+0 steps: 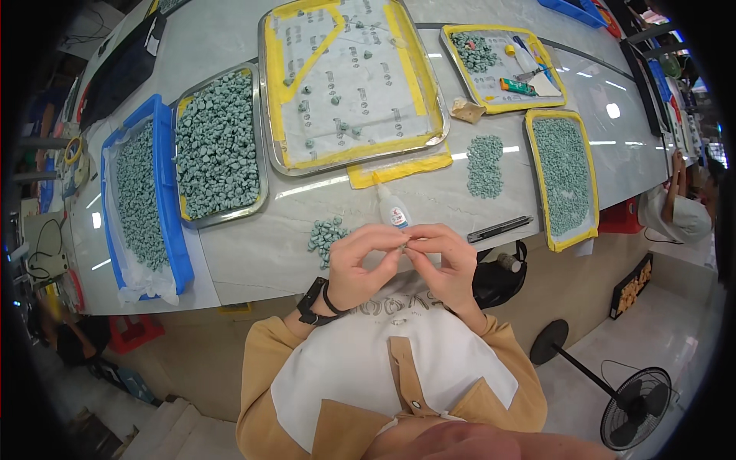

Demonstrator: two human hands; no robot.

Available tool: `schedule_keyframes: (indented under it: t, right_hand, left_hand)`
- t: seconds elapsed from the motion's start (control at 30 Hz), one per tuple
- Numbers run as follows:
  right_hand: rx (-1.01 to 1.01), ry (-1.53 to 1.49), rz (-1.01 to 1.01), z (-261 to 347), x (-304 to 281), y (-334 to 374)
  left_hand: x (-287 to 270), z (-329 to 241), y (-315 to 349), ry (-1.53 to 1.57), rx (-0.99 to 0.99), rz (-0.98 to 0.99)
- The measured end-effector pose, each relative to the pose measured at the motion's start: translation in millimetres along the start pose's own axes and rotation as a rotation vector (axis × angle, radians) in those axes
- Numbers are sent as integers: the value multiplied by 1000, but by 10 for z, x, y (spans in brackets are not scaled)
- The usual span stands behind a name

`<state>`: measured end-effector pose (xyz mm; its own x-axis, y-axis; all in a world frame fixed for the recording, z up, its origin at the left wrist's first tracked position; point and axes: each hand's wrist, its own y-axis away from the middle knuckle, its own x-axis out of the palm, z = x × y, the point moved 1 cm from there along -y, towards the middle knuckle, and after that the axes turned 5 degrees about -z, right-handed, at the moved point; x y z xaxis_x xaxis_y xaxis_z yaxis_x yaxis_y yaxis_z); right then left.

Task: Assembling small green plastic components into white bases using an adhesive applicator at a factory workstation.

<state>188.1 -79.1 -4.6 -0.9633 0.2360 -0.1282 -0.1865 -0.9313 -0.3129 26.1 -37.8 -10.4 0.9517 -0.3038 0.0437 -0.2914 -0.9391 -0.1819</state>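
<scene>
Both of my hands meet over the table's near edge, fingertips pinched together. My left hand (363, 257), with a black band at the wrist, and my right hand (446, 259) hold a tiny greenish stone (403, 247) between them, mostly hidden by the fingers. Just beyond the fingertips lies a white glue bottle (393, 211) with a yellow tip, its lower end covered by my hands. A small heap of green stones (325, 236) sits beside my left hand. To the right of my right hand is a black pen-like tool (500, 228).
A large yellow-taped tray (368, 159) bears a few stones on printed paper. Stone-filled trays include a metal one (261, 180) and a blue one (172, 230) at left, and a yellow-edged one (591, 184) at right. Loose stones (484, 166) and a tool tray (502, 106) lie beyond.
</scene>
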Motion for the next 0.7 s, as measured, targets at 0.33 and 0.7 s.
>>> schedule_keyframes:
  t: [0.33,0.7]
  right_hand:
    - [-16,-54,-2,-100,92,-108]
    - [15,-42,192,-242,48,-241]
  left_hand:
    - [-60,4,-75,-62,42,-28]
    - [-106,106,-33,-169,16,-58]
